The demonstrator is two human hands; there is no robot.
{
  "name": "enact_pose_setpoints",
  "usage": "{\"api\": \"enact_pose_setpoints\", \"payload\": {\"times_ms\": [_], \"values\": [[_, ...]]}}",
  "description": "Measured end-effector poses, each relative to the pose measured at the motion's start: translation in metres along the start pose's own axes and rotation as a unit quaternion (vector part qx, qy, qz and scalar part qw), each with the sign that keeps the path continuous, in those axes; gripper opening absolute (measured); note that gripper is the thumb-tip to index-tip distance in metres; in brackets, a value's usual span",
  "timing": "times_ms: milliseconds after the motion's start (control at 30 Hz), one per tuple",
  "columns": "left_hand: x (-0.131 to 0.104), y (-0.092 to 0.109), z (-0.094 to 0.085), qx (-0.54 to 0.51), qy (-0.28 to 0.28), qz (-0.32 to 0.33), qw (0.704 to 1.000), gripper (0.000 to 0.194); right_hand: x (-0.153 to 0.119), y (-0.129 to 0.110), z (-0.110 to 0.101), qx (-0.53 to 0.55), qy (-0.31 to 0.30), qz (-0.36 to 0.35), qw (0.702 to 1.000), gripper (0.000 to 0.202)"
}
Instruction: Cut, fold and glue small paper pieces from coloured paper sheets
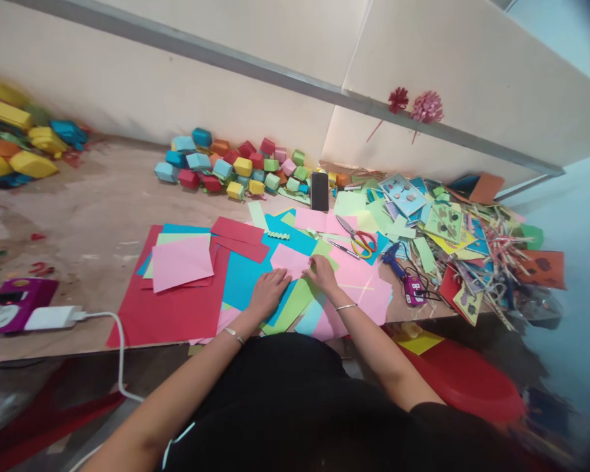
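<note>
A small pink sheet of paper lies in front of me on blue and green sheets. My left hand rests with its fingers stretched out on the sheet's near left edge. At the right edge, my right hand is closed in a pinch on the same sheet; the fingertips are small in view. Just beyond the hands are a wavy-cut light green strip, a pen and scissors with red and yellow handles. Two red paper strips lie to the left of the pink sheet.
Stacked sheets topped by pink paper lie on a large red sheet. Small folded paper boxes and a phone are at the back. A glue gun, a purple power socket and paper scraps crowd the right.
</note>
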State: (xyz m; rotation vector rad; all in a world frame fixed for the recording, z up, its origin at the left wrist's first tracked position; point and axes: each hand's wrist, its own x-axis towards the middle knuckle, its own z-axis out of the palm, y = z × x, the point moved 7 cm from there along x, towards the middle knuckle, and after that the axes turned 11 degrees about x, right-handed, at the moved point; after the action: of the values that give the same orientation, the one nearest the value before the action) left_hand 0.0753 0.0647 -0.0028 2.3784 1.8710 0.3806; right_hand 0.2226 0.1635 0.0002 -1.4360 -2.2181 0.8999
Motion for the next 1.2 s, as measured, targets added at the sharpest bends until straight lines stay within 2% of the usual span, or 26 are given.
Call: {"api": "enact_pose_setpoints", "payload": {"times_ms": [100, 200, 433, 600, 800, 900, 1067, 1200], "values": [[0.0, -0.011, -0.003, 0.002, 0.008, -0.007, 1.0, 0.035, -0.005, -0.004, -0.005, 0.022, -0.007, -0.034, 0.999, 0.03], [0.002, -0.018, -0.008, 0.006, 0.013, -0.015, 1.0, 0.031, -0.013, -0.009, -0.003, 0.031, -0.024, -0.07, 0.997, 0.028], [0.006, -0.011, -0.012, 0.01, 0.018, -0.037, 0.999, 0.018, -0.033, -0.032, 0.019, 0.011, -0.074, -0.14, 0.987, 0.015], [0.006, -0.01, -0.011, 0.001, 0.024, -0.045, 0.999, 0.018, -0.033, -0.044, 0.019, -0.016, -0.087, -0.157, 0.984, 0.023], [0.011, -0.014, -0.007, -0.022, 0.027, -0.031, 0.999, 0.023, -0.029, -0.04, 0.005, -0.021, -0.12, -0.19, 0.974, 0.019], [0.013, -0.012, -0.007, -0.029, 0.028, -0.029, 0.999, 0.02, -0.028, -0.032, 0.002, -0.034, -0.106, -0.185, 0.976, 0.022], [0.012, -0.008, -0.013, -0.03, 0.027, -0.035, 0.999, 0.009, -0.026, -0.025, 0.006, -0.045, -0.099, -0.183, 0.977, 0.021], [0.01, -0.007, -0.019, -0.022, 0.032, -0.04, 0.998, 0.012, -0.022, -0.024, 0.012, -0.048, -0.126, -0.186, 0.973, 0.015]]}}
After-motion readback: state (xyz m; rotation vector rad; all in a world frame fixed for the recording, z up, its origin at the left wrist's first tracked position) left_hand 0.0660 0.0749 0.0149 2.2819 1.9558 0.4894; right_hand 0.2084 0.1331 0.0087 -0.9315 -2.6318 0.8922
